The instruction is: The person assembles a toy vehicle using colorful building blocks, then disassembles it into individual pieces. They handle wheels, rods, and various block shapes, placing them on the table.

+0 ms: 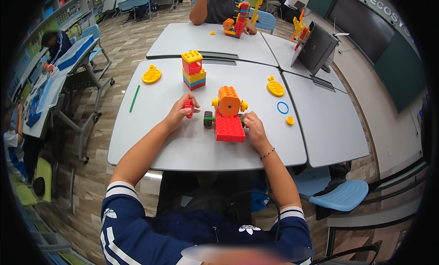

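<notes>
On the grey table in front of me stands a toy-brick vehicle [230, 128] with a red studded base, an orange motor block [229, 102] on top and yellow round pieces at its sides. A green axle runs across the base, with a black wheel [208, 119] on its left end. My left hand [181, 111] grips a small red toothed wheel [188, 108], just left of the vehicle. At the other end of the axle, my right hand [254, 127] closes its fingers on a black wheel [242, 119], mostly hidden behind them.
Beyond the vehicle stands a brick tower [194, 73]. A green rod [134, 98] and a yellow gear [152, 75] lie left; another yellow gear [275, 88], a blue ring [283, 108] and a yellow knob [290, 121] lie right. Across sits a person [219, 9] with a brick model [238, 23].
</notes>
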The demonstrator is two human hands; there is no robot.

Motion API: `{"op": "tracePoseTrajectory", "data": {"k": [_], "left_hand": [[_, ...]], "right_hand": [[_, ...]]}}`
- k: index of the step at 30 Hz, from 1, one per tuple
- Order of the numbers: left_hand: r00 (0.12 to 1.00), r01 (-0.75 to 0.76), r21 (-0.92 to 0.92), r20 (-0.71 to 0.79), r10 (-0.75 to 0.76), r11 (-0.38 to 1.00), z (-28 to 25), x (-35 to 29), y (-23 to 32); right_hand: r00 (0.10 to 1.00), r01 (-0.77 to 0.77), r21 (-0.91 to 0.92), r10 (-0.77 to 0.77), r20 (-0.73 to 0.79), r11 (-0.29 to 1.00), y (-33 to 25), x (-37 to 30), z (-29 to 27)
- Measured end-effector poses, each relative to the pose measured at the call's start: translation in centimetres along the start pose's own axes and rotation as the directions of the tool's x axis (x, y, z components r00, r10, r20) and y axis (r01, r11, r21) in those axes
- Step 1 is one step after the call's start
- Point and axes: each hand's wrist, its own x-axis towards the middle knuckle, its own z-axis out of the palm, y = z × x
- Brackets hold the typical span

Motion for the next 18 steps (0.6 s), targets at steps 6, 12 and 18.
{"op": "tracePoseTrajectory", "data": {"k": [6,12,18], "left_hand": [[0.992,0.085,0.297,-0.111,-0.054,0.951,-2.3,0.7,0.7],[0.896,0.382,0.872,-0.43,0.108,0.304,-9.5,-1.7,2.1],[0.859,0.503,0.862,-0.507,0.075,0.065,-12.1,-2.8,1.6]], "right_hand": [[1.0,0.023,-0.019,-0.023,-0.003,1.0,0.4,0.0,0.0],[1.0,-0.024,0.041,0.023,0.019,0.999,0.8,-0.1,-0.2],[1.0,-0.028,0.026,0.028,0.006,0.999,0.6,-0.1,-0.1]]}}
